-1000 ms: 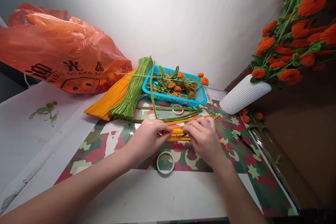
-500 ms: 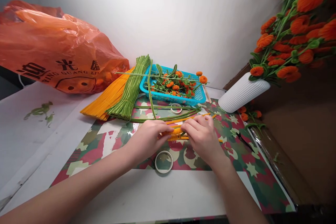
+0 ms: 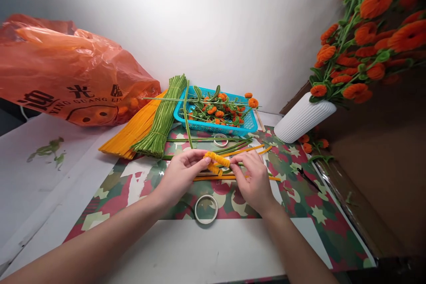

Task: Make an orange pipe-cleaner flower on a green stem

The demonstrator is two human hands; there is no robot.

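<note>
My left hand (image 3: 181, 174) and my right hand (image 3: 252, 176) pinch the two ends of a coiled orange pipe cleaner (image 3: 217, 161), held a little above the patterned mat (image 3: 301, 195). Loose straight orange pipe cleaners (image 3: 233, 178) lie on the mat under my hands. A clear tape ring (image 3: 206, 208) rests just in front of my wrists. Green stems (image 3: 233, 145) lie beyond my fingers.
Behind are a bundle of green pipe cleaners (image 3: 163, 120), a bundle of orange ones (image 3: 133, 131), a blue basket (image 3: 249, 125) of small orange flowers, a second tape ring (image 3: 220, 140), an orange plastic bag (image 3: 66, 75) and a white vase (image 3: 301, 117) with orange flowers at the right.
My hands have lifted the orange coil off the mat and bent it into an arch; the straight orange pieces stay on the mat. The view shifted slightly.
</note>
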